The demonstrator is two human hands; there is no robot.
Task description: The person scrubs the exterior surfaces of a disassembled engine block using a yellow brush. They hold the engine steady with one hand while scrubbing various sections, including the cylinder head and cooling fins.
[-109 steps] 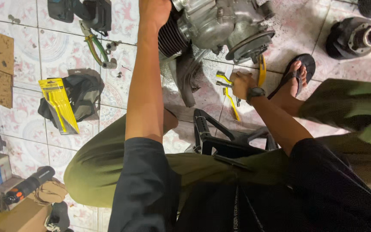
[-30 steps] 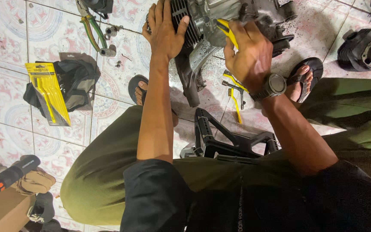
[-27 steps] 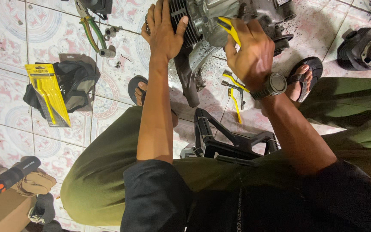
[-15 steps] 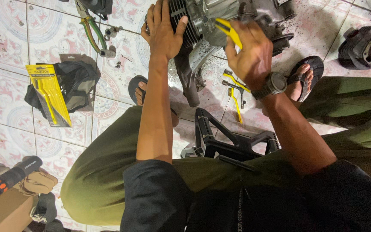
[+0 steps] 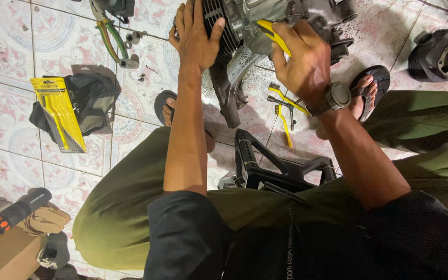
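**Ana:** Both hands are up on the engine now. Start on the left for me.

**Ben:** Out to the left of the left hand, a yellow pack of tools (image 5: 58, 111) lies on the tiled floor against a dark cloth bag (image 5: 97, 98). Above that, nearer the hand, sits a pair of green-handled pliers (image 5: 107, 33) with a few small metal fittings beside them.

**Ana:** And the left hand itself?

**Ben:** The left hand (image 5: 195, 36) lies flat and spread, fingers open, palm pressed on the finned cylinder of the engine (image 5: 245, 21). It grips nothing; it braces. It sat in the same spot a second ago.

**Ana:** So what has changed?

**Ben:** The right hand. Some seconds back it was low, by the yellow-handled brushes (image 5: 286, 106) on the floor. Now the right hand (image 5: 304, 62) is raised and closed around a yellow-handled tool (image 5: 271, 33), whose tip rests on the engine casing just right of the left hand. Over the last second it has shifted only slightly.

**Ana:** What do you read from that?

**Ben:** I judge the picking-up is over and work on the casing is under way, one hand steadying, one working.

**Ana:** Further right?

**Ben:** A separate dark cylinder part (image 5: 442, 54) stands well apart on the floor, beyond a sandalled foot (image 5: 366, 93).
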